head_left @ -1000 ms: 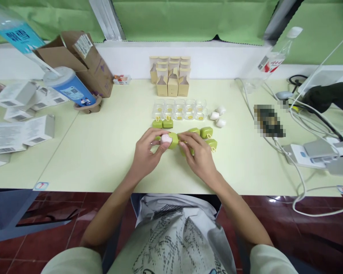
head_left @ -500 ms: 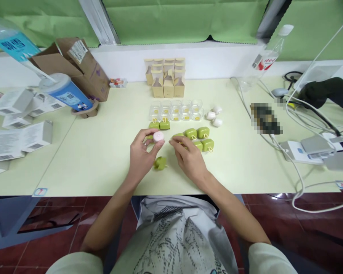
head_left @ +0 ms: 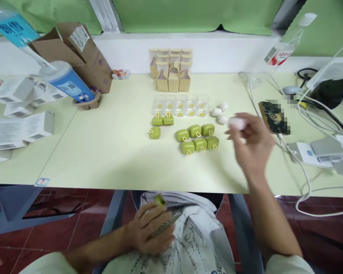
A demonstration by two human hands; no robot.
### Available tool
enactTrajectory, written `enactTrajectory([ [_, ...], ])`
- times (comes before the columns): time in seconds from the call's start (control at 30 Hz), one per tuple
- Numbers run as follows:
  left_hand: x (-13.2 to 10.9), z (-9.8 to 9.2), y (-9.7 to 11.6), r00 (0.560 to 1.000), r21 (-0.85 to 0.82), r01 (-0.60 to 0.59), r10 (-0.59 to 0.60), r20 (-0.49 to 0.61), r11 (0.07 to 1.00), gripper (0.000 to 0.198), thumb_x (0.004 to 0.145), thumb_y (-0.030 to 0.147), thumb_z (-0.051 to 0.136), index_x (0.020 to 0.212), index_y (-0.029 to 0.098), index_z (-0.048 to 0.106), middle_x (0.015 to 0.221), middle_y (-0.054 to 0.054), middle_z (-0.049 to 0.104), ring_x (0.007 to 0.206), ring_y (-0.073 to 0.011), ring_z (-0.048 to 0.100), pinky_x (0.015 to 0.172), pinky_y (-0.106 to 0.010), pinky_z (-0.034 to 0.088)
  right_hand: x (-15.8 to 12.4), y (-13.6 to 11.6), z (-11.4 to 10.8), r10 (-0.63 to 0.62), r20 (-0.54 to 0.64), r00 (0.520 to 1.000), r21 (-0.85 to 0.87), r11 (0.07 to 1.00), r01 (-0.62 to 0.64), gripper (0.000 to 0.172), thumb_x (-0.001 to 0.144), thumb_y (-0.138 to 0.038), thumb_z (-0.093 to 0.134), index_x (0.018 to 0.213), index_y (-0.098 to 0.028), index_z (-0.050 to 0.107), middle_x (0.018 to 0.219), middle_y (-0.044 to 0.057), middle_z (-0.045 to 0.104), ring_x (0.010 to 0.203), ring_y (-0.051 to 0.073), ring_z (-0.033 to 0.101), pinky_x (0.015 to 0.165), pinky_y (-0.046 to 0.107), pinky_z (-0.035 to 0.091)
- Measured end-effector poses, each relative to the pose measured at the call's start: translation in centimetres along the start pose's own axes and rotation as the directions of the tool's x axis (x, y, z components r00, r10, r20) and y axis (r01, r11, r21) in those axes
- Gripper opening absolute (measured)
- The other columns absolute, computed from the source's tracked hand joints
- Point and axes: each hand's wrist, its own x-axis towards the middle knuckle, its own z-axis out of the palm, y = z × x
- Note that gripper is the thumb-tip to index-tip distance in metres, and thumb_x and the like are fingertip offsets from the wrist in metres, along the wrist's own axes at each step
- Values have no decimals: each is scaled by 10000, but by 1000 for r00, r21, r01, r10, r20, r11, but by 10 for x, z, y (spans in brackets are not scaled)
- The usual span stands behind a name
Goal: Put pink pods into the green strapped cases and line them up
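Note:
My right hand (head_left: 253,142) is closed around a small pale pink rounded piece (head_left: 238,123), raised over the right of the table. Just left of it lie several white rounded pieces (head_left: 217,112). Down by my lap, my left hand (head_left: 154,228), blurred by motion, has a small green case (head_left: 159,200) at its fingers. On the table, two rows of glossy green cases (head_left: 200,144) with pale yellow loops sit in the middle. A smaller group of green cases (head_left: 154,133) stands to their left, below a clear plastic tray (head_left: 180,104) with yellow marks.
Small open cardboard boxes (head_left: 173,82) stand by the wall. To the left are white cartons (head_left: 37,129), a blue-labelled cup (head_left: 71,85) and a brown box (head_left: 95,64). A plastic bottle (head_left: 282,53), cables (head_left: 303,171) and a partly blurred dark object (head_left: 274,116) occupy the right side.
The pink piece has passed from my left hand to my right, which moved right. My left hand dropped to my lap, and the loose green case near the front is gone from the table.

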Motion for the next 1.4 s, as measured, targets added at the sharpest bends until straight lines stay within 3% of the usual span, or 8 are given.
enactTrajectory([
  [0.17,-52,40,-11,875,98,304,-319,364,947,513,1003,429,649,1463,202,631,1335,-178,718,1271,-378,731,1002,-541,681,24,54,-56,59,-85,995,-252,964,-79,316,961,-268,716,1273,-245,767,965,108,783,810,272,803,725,409,645],
  [0.23,-39,54,-15,758,177,311,-356,547,934,452,1033,359,620,1449,182,636,1444,-179,689,1407,-376,660,1181,-567,581,33,69,-61,34,-23,999,-333,942,-40,286,933,-225,705,1205,-251,787,941,106,766,721,230,764,721,384,622],
  [0.33,-24,53,-6,761,265,158,-288,581,951,415,1044,192,537,1447,208,637,1436,-170,704,1323,-367,712,1100,-564,627,53,86,-61,-21,73,997,-447,893,52,269,885,-167,707,1120,-264,797,1061,130,761,643,164,685,766,371,601],
  [0.5,-4,-5,20,874,8,-317,289,390,948,640,921,67,610,1547,161,519,1231,-139,785,1150,-306,740,987,-448,676,84,105,-49,59,195,979,-459,888,38,371,829,-231,775,1199,-233,761,980,94,786,637,183,670,731,378,589],
  [0.67,92,-48,0,980,-4,-186,185,-68,983,453,960,131,707,1383,257,606,1281,-99,783,1149,-258,710,982,-423,654,91,116,-17,-64,301,952,-440,876,198,318,901,-274,655,1183,-194,778,1104,143,774,706,227,703,795,435,601],
  [0.9,190,-31,-42,962,128,-225,241,-126,966,429,960,205,739,1383,218,671,1272,-100,781,1209,-303,658,1065,-505,592,83,123,-9,-43,251,967,-382,914,140,303,858,-205,622,1144,-201,723,1164,153,749,839,247,740,781,409,637],
  [1.2,193,-33,-51,940,29,-173,174,-294,984,415,935,276,758,1342,233,693,1243,-88,726,1141,-236,723,1001,-401,611,77,136,-22,-3,308,952,-330,938,110,392,783,-201,635,1175,-217,631,1203,147,768,1076,300,750,987,508,626],
  [1.4,190,-7,-59,938,269,-89,171,-301,959,328,898,428,864,1094,212,712,1093,-110,808,1278,-380,655,1063,-542,503,73,119,-20,-134,84,987,-367,917,155,361,840,-202,597,1197,-237,644,1270,161,720,1232,333,678,973,517,624],
])
